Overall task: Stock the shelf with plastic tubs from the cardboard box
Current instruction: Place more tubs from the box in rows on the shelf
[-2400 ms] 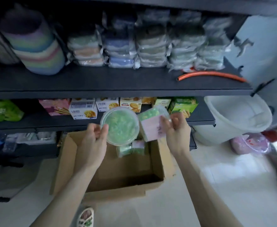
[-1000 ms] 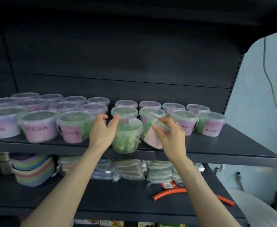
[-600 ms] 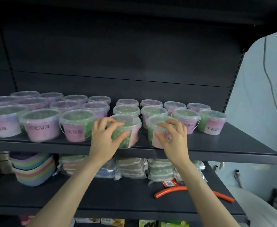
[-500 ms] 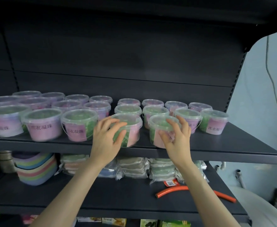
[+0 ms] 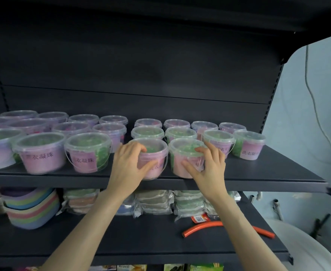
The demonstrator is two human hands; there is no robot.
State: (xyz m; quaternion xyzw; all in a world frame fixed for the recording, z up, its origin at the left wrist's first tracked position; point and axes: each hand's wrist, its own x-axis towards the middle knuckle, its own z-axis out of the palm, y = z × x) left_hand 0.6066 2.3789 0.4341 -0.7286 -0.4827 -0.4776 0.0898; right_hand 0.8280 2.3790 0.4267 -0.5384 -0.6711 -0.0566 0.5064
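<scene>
Two clear plastic tubs with pink labels and green contents stand upright at the front edge of the dark top shelf (image 5: pixel 268 174). My left hand (image 5: pixel 128 165) wraps the left tub (image 5: pixel 155 153), fingers over its lid and thumb on its label. My right hand (image 5: pixel 209 167) grips the right tub (image 5: pixel 182 151) the same way. Several more lidded tubs (image 5: pixel 88 151) fill the shelf in rows to the left, behind and to the right. The cardboard box is out of view.
On the shelf below lie stacked pastel bowls (image 5: pixel 30 209), wrapped packs (image 5: pixel 155 202) and an orange hose piece (image 5: pixel 205 226). A white bucket (image 5: pixel 301 247) sits low right. Bare shelf surface shows at the top shelf's right end.
I lifted both tubs from the cardboard box up to the top shelf and set them upright at the front row. Since half a second ago both tubs have turned, pink labels frontward.
</scene>
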